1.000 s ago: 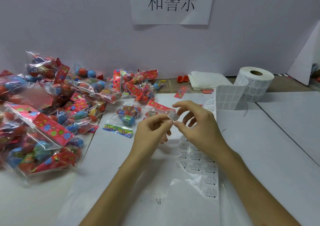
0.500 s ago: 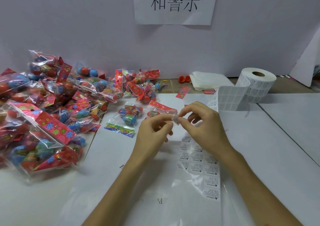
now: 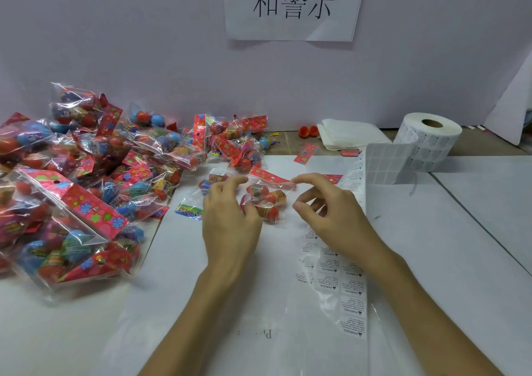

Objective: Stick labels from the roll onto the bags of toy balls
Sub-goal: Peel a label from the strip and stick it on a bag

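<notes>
Pale lilac wall with paper sign, white table

Bright, even, diffuse overhead light; shadows faint, soft, under bags and roll; white glare streaks on bag film; left hand, right hand slightly motion-blurred; print on labels soft; wide-angle stretch at edges, table seams slanting; mild overall smear.

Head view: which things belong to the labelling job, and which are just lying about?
Job: white label roll; printed warning-label strip; small clear bag of red balls; piled clear ball bags.
Lying about: orange caps; folded white sheets; paper wall sign.
</notes>
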### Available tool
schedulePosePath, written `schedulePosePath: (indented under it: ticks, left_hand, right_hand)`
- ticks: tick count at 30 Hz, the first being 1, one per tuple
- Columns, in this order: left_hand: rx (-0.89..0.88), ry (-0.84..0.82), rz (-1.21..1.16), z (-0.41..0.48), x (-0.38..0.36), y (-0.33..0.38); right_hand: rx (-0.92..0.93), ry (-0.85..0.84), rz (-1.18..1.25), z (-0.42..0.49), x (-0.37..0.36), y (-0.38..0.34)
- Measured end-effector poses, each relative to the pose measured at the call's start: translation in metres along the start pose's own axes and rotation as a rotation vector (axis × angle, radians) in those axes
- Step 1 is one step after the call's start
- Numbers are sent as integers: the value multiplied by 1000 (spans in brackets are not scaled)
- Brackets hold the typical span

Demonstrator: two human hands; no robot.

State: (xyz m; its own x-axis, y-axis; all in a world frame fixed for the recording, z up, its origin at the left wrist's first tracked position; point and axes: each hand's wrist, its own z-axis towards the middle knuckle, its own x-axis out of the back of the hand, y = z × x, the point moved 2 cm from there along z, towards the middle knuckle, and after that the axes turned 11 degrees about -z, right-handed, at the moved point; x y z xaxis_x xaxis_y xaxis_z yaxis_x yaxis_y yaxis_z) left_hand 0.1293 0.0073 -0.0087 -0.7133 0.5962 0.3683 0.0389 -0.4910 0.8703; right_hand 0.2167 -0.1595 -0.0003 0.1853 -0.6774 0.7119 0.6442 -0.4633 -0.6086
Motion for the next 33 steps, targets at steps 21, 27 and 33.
schedulePosePath:
  ticks: [21, 27, 33]
  left_hand:
    - [268, -45, -511, 0, 0, 3]
    - [431, -82, -672, 1, 0, 7]
    - [450, -140, -654, 1, -2, 9]
  right_hand:
    - [-227, 95, 191, -3, -17, -8]
    - [-350, 177, 447, -1, -10, -7]
    - [-393, 207, 515, 0, -6, -6]
